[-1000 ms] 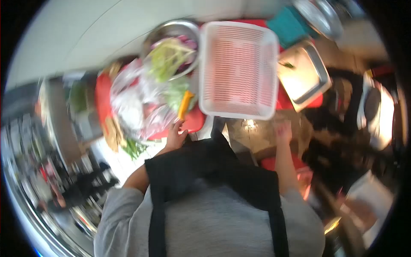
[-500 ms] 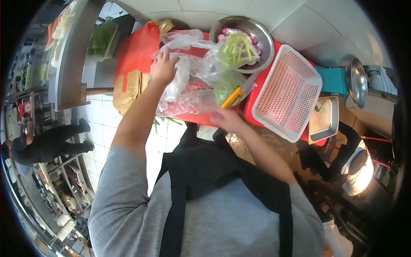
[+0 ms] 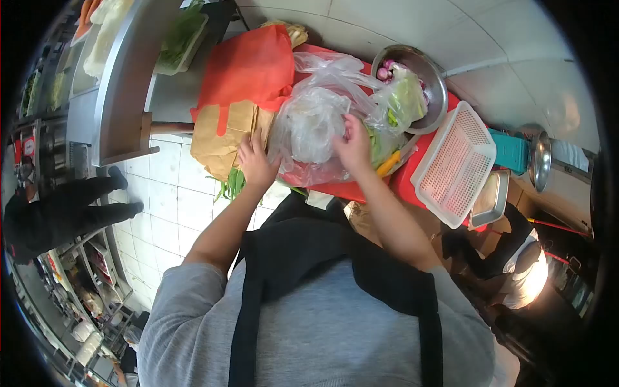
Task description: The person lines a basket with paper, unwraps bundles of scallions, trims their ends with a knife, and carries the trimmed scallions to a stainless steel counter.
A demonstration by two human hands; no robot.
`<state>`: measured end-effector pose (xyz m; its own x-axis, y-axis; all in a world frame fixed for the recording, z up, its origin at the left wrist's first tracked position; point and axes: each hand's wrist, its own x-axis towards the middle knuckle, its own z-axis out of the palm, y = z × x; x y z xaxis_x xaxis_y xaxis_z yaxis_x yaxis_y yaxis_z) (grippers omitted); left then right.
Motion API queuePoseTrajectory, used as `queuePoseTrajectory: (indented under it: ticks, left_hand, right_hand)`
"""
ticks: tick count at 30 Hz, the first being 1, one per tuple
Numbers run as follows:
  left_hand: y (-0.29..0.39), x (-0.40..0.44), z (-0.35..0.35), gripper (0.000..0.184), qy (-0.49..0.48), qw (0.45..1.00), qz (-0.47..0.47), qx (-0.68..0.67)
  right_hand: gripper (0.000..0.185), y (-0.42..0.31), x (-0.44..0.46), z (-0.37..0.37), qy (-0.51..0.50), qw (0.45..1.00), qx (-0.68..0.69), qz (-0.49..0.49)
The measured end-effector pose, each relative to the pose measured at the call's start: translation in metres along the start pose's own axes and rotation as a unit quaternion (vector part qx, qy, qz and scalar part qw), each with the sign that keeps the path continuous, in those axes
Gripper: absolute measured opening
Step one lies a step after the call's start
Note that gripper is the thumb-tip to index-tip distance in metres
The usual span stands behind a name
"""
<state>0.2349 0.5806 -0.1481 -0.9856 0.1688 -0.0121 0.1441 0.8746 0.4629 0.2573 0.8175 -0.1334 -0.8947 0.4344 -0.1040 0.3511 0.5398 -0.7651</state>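
My left hand (image 3: 258,162) rests at the right side of a brown paper bag (image 3: 216,138), its fingers apart. A rumpled clear plastic bag (image 3: 314,126) lies in the middle of the red table, between my hands. The curled fingers of my right hand (image 3: 354,148) pinch the right side of that bag. Just right of this hand is a yellow handle (image 3: 388,163), apparently a knife's, beside bagged greens. Another clear bag with pale green vegetables (image 3: 405,100) leans into a steel bowl (image 3: 440,97) that holds purple onions (image 3: 385,71).
A red bag (image 3: 248,68) lies behind the paper bag. Right of the bowl stand a white perforated basket (image 3: 427,187), a teal scale (image 3: 509,151) and a metal tray (image 3: 490,201). Green stalks (image 3: 232,186) hang by the table's front edge. Other people are at left (image 3: 58,206) and right (image 3: 525,267).
My left hand has come off the clear plastic and down to the paper bag. My right hand has risen from the front edge onto the clear bag, which now looks bunched up. The view has shifted.
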Motion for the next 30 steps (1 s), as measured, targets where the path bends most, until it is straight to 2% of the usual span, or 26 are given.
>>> queuePoseTrajectory:
  ticks: [1, 3, 4, 5, 7, 9, 11, 14, 17, 20, 22, 23, 24, 27, 30]
  left_hand:
    - [-0.009, -0.006, 0.000, 0.079, -0.021, 0.998, -0.042, 0.035]
    - [-0.022, -0.006, -0.007, 0.079, -0.060, 0.990, 0.060, 0.116]
    - [-0.028, -0.005, -0.011, 0.079, -0.080, 0.978, 0.111, 0.156]
    - [-0.031, 0.000, -0.017, 0.078, -0.067, 0.985, 0.095, 0.125]
    - [-0.037, 0.017, -0.026, 0.077, -0.040, 0.995, 0.061, 0.062]
    - [-0.065, 0.039, -0.026, 0.077, 0.059, 0.998, -0.014, 0.006]
    - [-0.100, 0.064, -0.029, 0.078, 0.116, 0.985, -0.102, -0.073]
    - [-0.102, 0.091, -0.040, 0.079, 0.074, 0.994, -0.075, 0.031]
    - [-0.031, 0.100, -0.052, 0.084, 0.001, 0.995, 0.016, 0.095]
    - [0.000, 0.098, -0.027, 0.070, -0.027, 0.977, 0.131, 0.165]
    - [-0.012, 0.104, -0.010, 0.055, -0.117, 0.984, 0.096, 0.099]
    - [-0.021, 0.102, -0.002, 0.048, -0.159, 0.982, 0.077, 0.066]
    - [-0.025, 0.093, -0.002, 0.032, -0.085, 0.992, 0.090, 0.025]
    - [-0.035, 0.065, -0.023, 0.028, -0.141, 0.985, 0.056, -0.087]
    - [-0.051, 0.036, -0.040, 0.040, -0.012, 0.989, 0.104, -0.108]
  right_hand:
    - [0.037, -0.027, -0.006, 0.013, 0.055, 0.988, -0.120, -0.086]
    - [0.034, -0.028, -0.006, 0.036, 0.012, 0.956, -0.237, -0.175]
    - [0.034, 0.002, 0.000, 0.054, -0.084, 0.951, -0.238, -0.177]
    - [0.034, 0.022, 0.005, 0.060, -0.179, 0.938, -0.237, -0.177]
    - [0.035, 0.028, 0.019, 0.033, -0.341, 0.887, -0.289, -0.118]
    - [0.032, 0.056, 0.026, 0.014, -0.351, 0.875, -0.325, -0.073]
    - [0.031, 0.075, 0.024, -0.010, -0.323, 0.901, -0.269, -0.107]
    - [0.034, 0.067, 0.015, -0.037, -0.254, 0.941, -0.214, -0.059]
    - [0.041, -0.003, -0.002, -0.044, 0.036, 0.950, -0.268, -0.158]
    - [0.044, -0.060, -0.010, -0.041, 0.040, 0.947, -0.190, -0.256]
    - [0.043, -0.074, -0.016, -0.026, -0.080, 0.962, -0.007, -0.262]
    - [0.044, -0.083, -0.018, -0.016, -0.160, 0.961, 0.092, -0.208]
    - [0.045, -0.092, -0.019, -0.005, -0.237, 0.941, 0.187, -0.151]
    - [0.062, -0.093, -0.005, 0.051, -0.298, 0.907, 0.296, -0.031]
    - [0.089, -0.073, 0.009, 0.105, -0.236, 0.966, 0.078, -0.067]
